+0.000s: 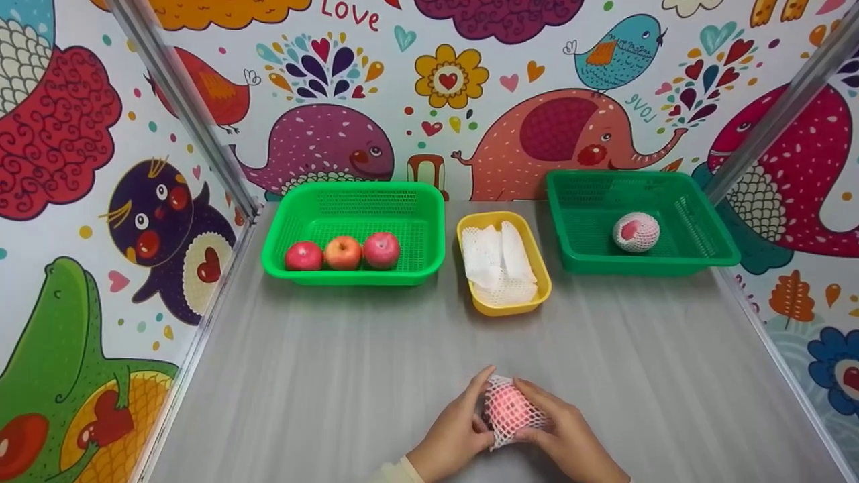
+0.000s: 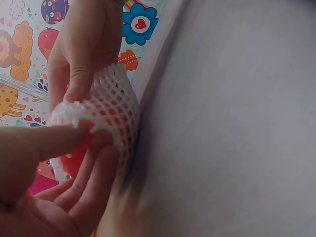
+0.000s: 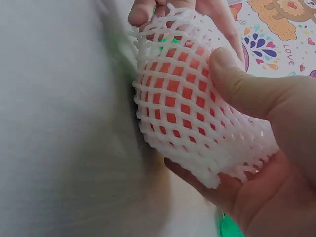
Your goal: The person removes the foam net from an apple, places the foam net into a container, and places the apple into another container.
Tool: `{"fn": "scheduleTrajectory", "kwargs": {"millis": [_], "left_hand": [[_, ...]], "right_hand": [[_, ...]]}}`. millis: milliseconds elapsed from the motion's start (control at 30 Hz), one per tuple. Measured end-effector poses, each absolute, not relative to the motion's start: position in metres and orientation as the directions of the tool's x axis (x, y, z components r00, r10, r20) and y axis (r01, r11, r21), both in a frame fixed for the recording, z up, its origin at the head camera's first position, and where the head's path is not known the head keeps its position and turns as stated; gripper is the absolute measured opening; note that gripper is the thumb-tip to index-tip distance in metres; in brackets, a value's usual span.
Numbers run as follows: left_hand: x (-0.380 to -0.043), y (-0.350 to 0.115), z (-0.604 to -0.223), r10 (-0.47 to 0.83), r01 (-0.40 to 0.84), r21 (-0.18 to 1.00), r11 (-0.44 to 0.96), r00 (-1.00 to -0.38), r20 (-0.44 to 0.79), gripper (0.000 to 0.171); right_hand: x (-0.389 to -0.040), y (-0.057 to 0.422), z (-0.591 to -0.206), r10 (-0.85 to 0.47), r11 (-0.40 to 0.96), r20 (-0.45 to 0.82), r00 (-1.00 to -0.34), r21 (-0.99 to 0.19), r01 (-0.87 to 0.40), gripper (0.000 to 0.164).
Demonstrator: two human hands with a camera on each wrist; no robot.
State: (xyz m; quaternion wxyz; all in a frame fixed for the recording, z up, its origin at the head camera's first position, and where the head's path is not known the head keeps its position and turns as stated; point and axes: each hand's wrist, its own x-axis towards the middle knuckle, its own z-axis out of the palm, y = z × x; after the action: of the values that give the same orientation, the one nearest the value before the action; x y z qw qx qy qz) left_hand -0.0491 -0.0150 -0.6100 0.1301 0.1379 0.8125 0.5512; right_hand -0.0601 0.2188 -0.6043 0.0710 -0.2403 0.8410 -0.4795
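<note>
Near the table's front edge, an apple (image 1: 510,406) sits inside a white foam net sleeve (image 3: 177,106), its red skin showing through the mesh. My left hand (image 1: 460,422) grips it from the left, with thumb and fingers at the sleeve's open end in the left wrist view. From the other side my right hand (image 1: 570,429) holds the netted apple, its thumb pressed on the mesh in the right wrist view. The apple's underside is hidden in the head view.
Three bare apples (image 1: 343,253) lie in a bright green basket (image 1: 356,276) at back left. A yellow basket (image 1: 513,310) holds more white foam sleeves (image 1: 500,261). In the dark green basket (image 1: 644,266) at back right lies one netted apple (image 1: 636,232). Patterned walls (image 1: 429,134) enclose the table.
</note>
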Motion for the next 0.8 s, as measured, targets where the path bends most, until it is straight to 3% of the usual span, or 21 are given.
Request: {"fn": "scheduleTrajectory", "kwargs": {"millis": [400,667,800], "left_hand": [[-0.0514,-0.0109,-0.6134,0.412,0.27,0.824,0.497,-0.91,0.05,0.11],[-0.0519,-0.0157,-0.6165,0.347,0.207,0.848,0.487,-0.937,0.03,0.109],[-0.0503,-0.0177,-0.6167,0.339,0.196,0.85,0.488,-0.94,0.022,0.111]], "right_hand": [[-0.057,0.2184,-0.5994,-0.392,0.248,0.114,-0.913,-0.942,-0.225,0.058],[-0.06,0.2153,-0.6015,-0.206,0.251,0.114,-0.972,-0.954,-0.165,0.02],[-0.0606,0.2147,-0.6022,-0.137,0.278,0.11,-0.984,-0.95,-0.145,0.018]]}}
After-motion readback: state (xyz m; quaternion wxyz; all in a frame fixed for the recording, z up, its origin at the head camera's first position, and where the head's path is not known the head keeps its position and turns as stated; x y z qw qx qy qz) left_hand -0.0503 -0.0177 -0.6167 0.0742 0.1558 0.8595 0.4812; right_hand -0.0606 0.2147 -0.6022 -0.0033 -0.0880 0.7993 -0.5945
